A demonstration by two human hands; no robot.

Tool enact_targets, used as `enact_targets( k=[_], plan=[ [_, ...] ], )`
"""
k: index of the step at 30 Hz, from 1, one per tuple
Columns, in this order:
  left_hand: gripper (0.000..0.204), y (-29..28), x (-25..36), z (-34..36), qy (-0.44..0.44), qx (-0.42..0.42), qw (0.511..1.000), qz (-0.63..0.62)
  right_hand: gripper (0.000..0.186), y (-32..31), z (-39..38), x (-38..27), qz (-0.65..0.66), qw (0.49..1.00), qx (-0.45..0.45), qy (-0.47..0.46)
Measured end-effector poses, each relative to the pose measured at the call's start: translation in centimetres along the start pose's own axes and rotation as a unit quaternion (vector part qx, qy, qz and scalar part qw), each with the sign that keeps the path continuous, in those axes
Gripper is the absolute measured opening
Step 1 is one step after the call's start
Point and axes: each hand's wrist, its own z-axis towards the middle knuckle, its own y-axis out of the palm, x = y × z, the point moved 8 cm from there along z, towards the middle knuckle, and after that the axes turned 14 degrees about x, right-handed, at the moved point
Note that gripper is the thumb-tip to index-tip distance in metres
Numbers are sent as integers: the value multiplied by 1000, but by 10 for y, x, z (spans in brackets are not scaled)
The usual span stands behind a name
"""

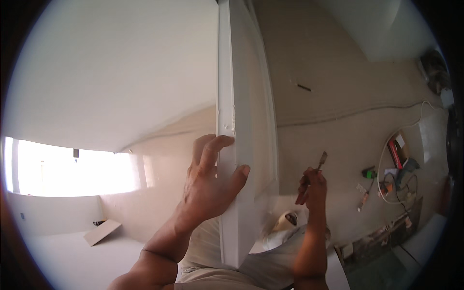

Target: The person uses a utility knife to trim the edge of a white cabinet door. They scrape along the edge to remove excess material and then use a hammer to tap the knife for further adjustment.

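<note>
Head view: your left hand (pixel 210 186) wraps its fingers around the white door (pixel 241 121) edge (roughly chipped), right hand (pixel 313 187) clenches a chisel (pixel 315 170); recess unfinished.

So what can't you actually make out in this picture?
- Head view: the left hand grips the white door panel's edge; its palm is hidden.
- The chisel-like tool's handle is hidden inside the right hand.
- Floor tools are too small.

I see one flat red and black box (pixel 397 153) with a white label, lying open on the floor far right, near the tools.
</note>
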Motion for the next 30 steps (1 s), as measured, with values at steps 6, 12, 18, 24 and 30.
enact_targets(
  k=[6, 12, 18, 24, 30],
  plan=[
    [57, -1, -1, 9, 96, 46, 993, -52, 24, 21, 54, -41, -23, 994, -31, -99],
    [65, 8, -6, 10, 24, 43, 994, -97, 23, 54, 100, -17, 34, 986, -116, -117],
    [93, 12, -18, 15, 18, 35, 993, -108, 29, 75, 28, 5, 45, 976, -195, -81],
    [109, 17, -19, 17, 17, 34, 986, -165, 31, 81, -23, -66, -59, 953, -154, -254],
    [112, 35, -33, 24, -7, 31, 989, -143, 29, 119, -128, -188, -250, 821, -100, -504]
  ],
)
